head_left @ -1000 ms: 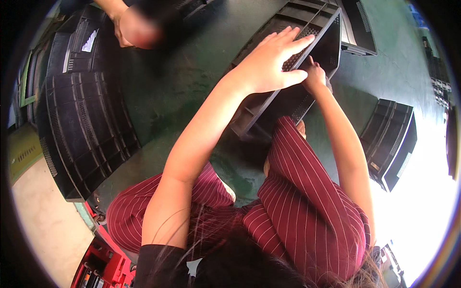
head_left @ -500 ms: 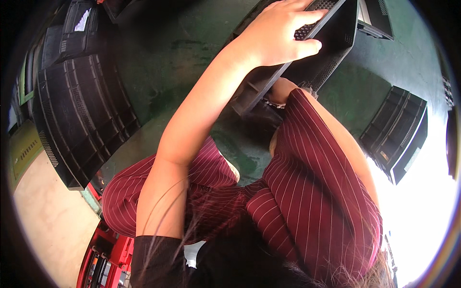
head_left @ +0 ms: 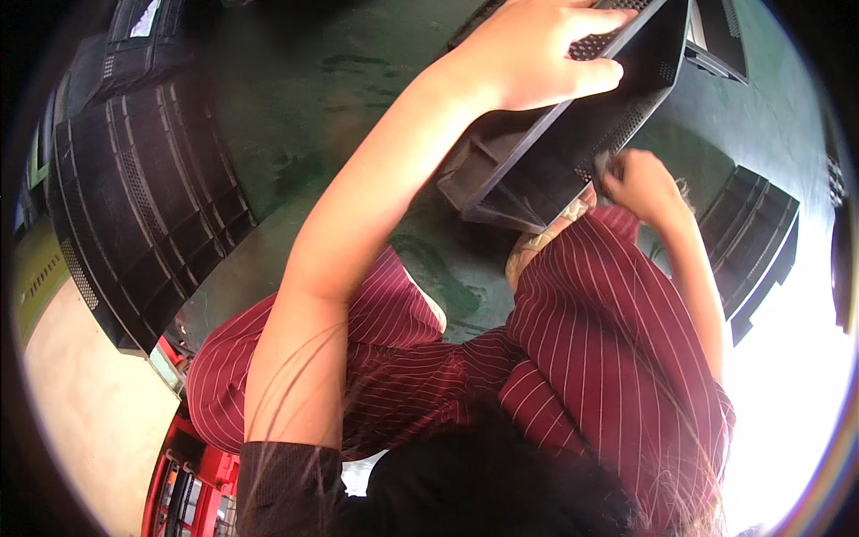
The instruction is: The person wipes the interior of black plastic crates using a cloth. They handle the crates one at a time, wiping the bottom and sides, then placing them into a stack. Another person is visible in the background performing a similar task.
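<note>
Seen from the head camera, where the person's maroon striped trousers [head_left: 582,304] fill the lower middle, a black plastic crate [head_left: 555,174] stands tilted in front of the knees, toward the upper right. Its open side faces up and to the right, and the part of its inside in view shows dark walls with patches of small holes; the far end is cut off by the upper edge. The left hand [head_left: 537,54] lies over the crate's near rim, its fingers spread apart and the thumb pointing across the edge toward the inside. The right hand [head_left: 646,186] is just beside the crate's lower right edge, near the right knee, its fingers curled in; a blurred greyish patch shows at the fingertips, and I cannot tell whether they hold something.

Around them, a large ribbed black crate [head_left: 148,201] is on the left, its inside turned out of sight, and another crate [head_left: 747,237] is on the right. At the upper right, a further black crate [head_left: 723,45] shows a pale piece at its opening. Low on the left, a red box [head_left: 212,474] has dark, rod-like parts in it. The floor [head_left: 313,143] is dark green.
</note>
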Demonstrator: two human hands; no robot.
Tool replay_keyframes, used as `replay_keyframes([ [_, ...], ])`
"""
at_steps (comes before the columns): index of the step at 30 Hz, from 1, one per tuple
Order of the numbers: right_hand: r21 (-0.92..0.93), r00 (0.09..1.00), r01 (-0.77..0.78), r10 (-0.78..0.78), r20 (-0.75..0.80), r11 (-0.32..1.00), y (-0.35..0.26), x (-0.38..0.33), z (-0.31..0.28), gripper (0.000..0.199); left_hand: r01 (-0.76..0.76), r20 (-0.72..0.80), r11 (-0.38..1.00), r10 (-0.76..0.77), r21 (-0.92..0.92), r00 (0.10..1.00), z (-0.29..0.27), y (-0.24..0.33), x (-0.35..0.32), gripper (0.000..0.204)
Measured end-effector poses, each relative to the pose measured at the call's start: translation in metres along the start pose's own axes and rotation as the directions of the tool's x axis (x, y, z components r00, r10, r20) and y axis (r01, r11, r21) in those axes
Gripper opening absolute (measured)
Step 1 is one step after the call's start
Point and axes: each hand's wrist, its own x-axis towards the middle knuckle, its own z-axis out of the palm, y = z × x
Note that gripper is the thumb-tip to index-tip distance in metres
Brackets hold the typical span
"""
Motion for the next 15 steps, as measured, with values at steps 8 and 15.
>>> replay_keyframes([
  [8, 0.210, 0.990, -0.134, 0.124, 0.060, 0.968, -0.072, 0.064, 0.104, 0.025, 0.105, -0.093, 0.988, -0.116, -0.117, 0.989, 0.018, 0.008, 0.007, 0.048],
  [15, 0.462, 0.974, -0.178, 0.088, 0.209, 0.869, -0.077, 0.068, 0.117, 0.034, 0.059, -0.117, 0.992, -0.073, -0.116, 0.990, 0.008, 0.009, 0.005, 0.046],
])
